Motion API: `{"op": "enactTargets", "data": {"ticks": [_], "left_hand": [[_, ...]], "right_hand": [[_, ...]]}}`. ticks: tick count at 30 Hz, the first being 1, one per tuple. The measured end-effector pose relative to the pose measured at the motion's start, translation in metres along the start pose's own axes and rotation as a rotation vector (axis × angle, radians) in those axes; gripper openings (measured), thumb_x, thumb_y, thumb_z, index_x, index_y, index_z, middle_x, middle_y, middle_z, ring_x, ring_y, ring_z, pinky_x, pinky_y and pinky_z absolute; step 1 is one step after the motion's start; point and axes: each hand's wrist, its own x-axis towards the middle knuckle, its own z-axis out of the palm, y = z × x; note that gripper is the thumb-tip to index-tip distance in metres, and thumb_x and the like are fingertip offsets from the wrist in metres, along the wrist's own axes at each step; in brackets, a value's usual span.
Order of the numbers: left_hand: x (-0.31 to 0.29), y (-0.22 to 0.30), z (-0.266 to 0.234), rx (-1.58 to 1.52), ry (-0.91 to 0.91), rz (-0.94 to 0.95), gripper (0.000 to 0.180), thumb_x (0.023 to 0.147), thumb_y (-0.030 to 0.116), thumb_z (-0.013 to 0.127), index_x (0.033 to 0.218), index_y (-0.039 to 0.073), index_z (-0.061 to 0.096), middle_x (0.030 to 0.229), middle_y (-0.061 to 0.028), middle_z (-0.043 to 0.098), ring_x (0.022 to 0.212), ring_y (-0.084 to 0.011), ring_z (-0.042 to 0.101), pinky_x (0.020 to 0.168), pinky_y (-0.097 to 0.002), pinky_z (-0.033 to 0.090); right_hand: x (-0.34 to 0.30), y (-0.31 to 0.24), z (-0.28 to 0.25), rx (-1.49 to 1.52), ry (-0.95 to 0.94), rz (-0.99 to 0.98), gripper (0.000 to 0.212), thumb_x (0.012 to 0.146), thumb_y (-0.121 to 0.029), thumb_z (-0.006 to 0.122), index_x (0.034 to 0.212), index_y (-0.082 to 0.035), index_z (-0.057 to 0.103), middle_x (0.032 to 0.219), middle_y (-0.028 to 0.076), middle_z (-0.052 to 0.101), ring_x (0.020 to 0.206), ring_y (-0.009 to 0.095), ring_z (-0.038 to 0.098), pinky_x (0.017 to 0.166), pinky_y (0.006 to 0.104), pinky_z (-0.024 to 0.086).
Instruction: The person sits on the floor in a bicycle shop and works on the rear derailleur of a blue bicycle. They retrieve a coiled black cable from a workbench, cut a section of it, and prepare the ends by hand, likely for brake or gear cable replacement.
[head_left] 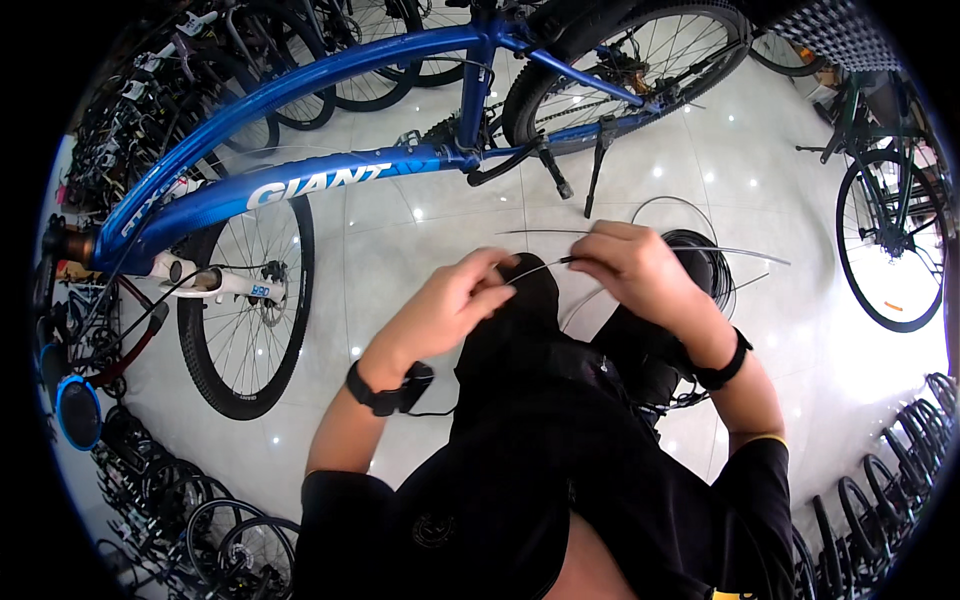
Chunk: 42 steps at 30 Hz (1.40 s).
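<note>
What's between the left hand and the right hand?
In the head view, a thin bare wire spans the short gap from the left hand to the black cable housing pinched in the right hand.

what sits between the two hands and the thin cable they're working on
Nothing visible. The left hand and right hand both already pinch the thin cable directly; the blue bicycle stands beyond it, apart.

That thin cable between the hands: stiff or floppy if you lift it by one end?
Probably springy, not limp: the thin cable spans between the left hand and right hand without sagging. Its free length sweeps out in a smooth arc. It looks light, perhaps slippery.
</note>
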Motion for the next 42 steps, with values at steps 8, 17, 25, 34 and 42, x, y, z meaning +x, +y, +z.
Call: {"op": "enactTargets", "data": {"ticks": [8,17,25,34,42], "left_hand": [[0.016,0.003,0.001,0.146,0.043,0.166,0.013,0.093,0.006,0.057,0.096,-0.002,0.066,0.069,-0.0034,0.059,0.063,-0.0113,0.053,0.061,-0.0262,0.045],[0.023,0.004,0.01,0.281,0.094,0.346,0.014,0.09,0.008,0.059,0.096,-0.004,0.066,0.091,-0.016,0.068,0.081,-0.0273,0.066,0.074,-0.0309,0.05],[0.032,0.011,0.007,0.385,0.108,0.338,0.014,0.09,0.006,0.059,0.097,-0.003,0.067,0.09,-0.0169,0.068,0.081,-0.0325,0.065,0.073,-0.0339,0.051],[0.023,-0.001,-0.005,0.301,0.125,0.273,0.015,0.092,0.007,0.059,0.098,-0.003,0.067,0.091,-0.0166,0.069,0.082,-0.0325,0.066,0.074,-0.0349,0.052],[0.024,0.0,0.011,0.121,0.084,0.285,0.016,0.095,0.009,0.054,0.099,-0.002,0.065,0.087,-0.015,0.069,0.079,-0.0302,0.065,0.074,-0.0326,0.05]], "right_hand": [[0.008,-0.001,0.003,0.043,0.026,0.006,0.01,0.078,-0.004,0.072,0.083,-0.001,0.064,0.078,0.012,0.061,0.07,0.031,0.061,0.062,0.0363,0.049],[0.007,0.003,-0.001,0.028,0.019,-0.019,0.011,0.078,-0.004,0.071,0.085,0.0,0.064,0.077,0.011,0.06,0.07,0.03,0.06,0.062,0.0365,0.049],[0.012,0.007,-0.002,0.01,0.042,-0.037,0.009,0.078,-0.001,0.071,0.085,0.001,0.065,0.077,0.012,0.062,0.069,0.03,0.061,0.061,0.035,0.048],[0.009,0.014,-0.015,0.065,0.031,0.05,0.009,0.079,0.001,0.071,0.085,0.002,0.066,0.076,0.012,0.062,0.067,0.028,0.06,0.061,0.0329,0.047],[0.01,0.004,-0.003,0.057,-0.021,-0.045,0.01,0.078,0.001,0.071,0.086,0.0,0.066,0.074,0.011,0.06,0.064,0.028,0.059,0.057,0.0334,0.046]]}}
